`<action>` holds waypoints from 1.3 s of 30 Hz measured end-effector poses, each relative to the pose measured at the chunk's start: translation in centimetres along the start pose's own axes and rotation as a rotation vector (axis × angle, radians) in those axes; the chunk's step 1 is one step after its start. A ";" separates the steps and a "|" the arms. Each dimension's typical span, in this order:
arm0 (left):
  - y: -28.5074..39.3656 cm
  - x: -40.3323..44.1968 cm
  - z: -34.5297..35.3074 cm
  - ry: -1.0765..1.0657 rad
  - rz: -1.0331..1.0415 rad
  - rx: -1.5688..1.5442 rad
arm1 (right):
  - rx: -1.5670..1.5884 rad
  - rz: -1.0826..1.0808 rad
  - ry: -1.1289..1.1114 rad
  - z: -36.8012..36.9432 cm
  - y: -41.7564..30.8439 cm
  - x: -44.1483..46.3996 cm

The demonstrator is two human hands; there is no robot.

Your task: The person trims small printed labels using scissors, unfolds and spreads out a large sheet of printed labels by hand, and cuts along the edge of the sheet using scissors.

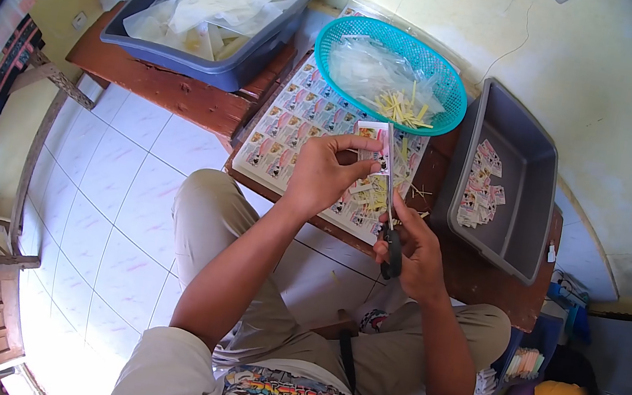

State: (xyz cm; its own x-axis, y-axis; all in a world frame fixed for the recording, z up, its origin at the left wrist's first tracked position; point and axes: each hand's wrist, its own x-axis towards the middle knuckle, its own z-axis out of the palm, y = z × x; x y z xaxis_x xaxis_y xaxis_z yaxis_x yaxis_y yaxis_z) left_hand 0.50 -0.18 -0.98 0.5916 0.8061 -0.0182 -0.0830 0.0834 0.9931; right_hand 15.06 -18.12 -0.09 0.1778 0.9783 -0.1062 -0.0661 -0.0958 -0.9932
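Observation:
Between the thumb and fingers of my left hand [326, 168] is a small printed label [374, 135] with a white edge. My right hand [415, 252] grips black-handled scissors [392, 250]. Their blades point away from me and lie along the label's right edge; I cannot tell whether they touch it. Beneath both hands lies a stack of printed label sheets [268, 145], showing rows of the same small picture. Thin yellowish paper strips [370, 197] are scattered on the sheets near my right hand.
A turquoise basket [322, 51] with clear plastic and yellow strips stands behind my hands. To the right, a grey tub [507, 245] holds several cut labels [481, 190]. A blue-grey tub [240, 74] of translucent sheets sits on a wooden bench [161, 91] at left. Another person [559, 393] is at lower right.

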 end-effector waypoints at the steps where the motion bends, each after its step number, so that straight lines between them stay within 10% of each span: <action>1: 0.3 0.0 -0.1 -0.011 -0.032 0.011 | -0.010 0.006 0.000 0.0 -0.1 0.0; 15: -0.1 0.1 -0.6 -0.043 -0.023 0.020 | 0.017 0.004 0.064 -0.1 -0.4 0.4; 23: 0.8 -0.4 -0.7 -0.027 0.029 0.038 | -0.923 -0.134 0.112 -0.6 1.1 1.3; 39: -0.4 -0.6 -1.2 0.067 0.092 0.134 | -1.255 0.138 0.133 0.4 2.9 2.8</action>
State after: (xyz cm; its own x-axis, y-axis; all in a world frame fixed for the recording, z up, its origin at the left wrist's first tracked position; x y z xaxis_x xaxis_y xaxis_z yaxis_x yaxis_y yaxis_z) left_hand -0.77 -0.01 -1.52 0.5309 0.8445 0.0705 -0.0238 -0.0683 0.9974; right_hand 14.95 -15.63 -3.24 0.3452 0.9275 -0.1433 0.8676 -0.3736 -0.3282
